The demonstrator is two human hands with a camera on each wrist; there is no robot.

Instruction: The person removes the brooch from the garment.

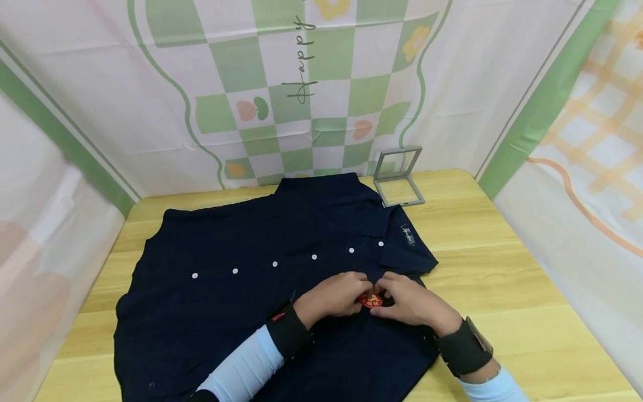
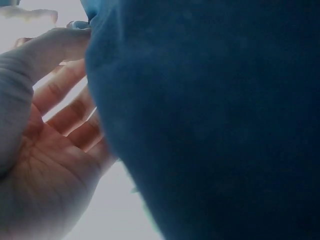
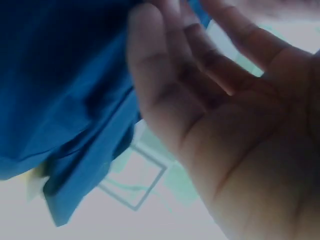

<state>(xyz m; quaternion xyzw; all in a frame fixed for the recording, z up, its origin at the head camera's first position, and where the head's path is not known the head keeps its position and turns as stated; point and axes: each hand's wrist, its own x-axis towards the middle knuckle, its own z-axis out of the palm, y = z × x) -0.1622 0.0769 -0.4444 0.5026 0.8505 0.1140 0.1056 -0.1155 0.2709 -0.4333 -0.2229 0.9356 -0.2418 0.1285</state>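
A dark navy short-sleeved shirt (image 1: 216, 318) with white buttons lies face up. On its chest, between both hands, is a round red badge (image 1: 370, 301) with gold markings. My left hand (image 1: 339, 293) touches the badge's left side; in the left wrist view its thumb (image 2: 60, 47) and fingers pinch a fold of the shirt fabric (image 2: 200, 110). From the right, my right hand (image 1: 412, 300) pinches at the badge with its thumb and forefinger. The right wrist view shows its curled fingers (image 3: 155, 65) beside the shirt; its fingertips are partly hidden. The badge's back is not visible.
Behind the collar stands a hinged, clear display case (image 1: 417, 198) with a grey frame, lid up. The shirt covers much of the yellow wood-grain table (image 1: 497, 279). A patterned cloth (image 1: 331, 100) hangs along the table's back edge, with cloth at both sides too.
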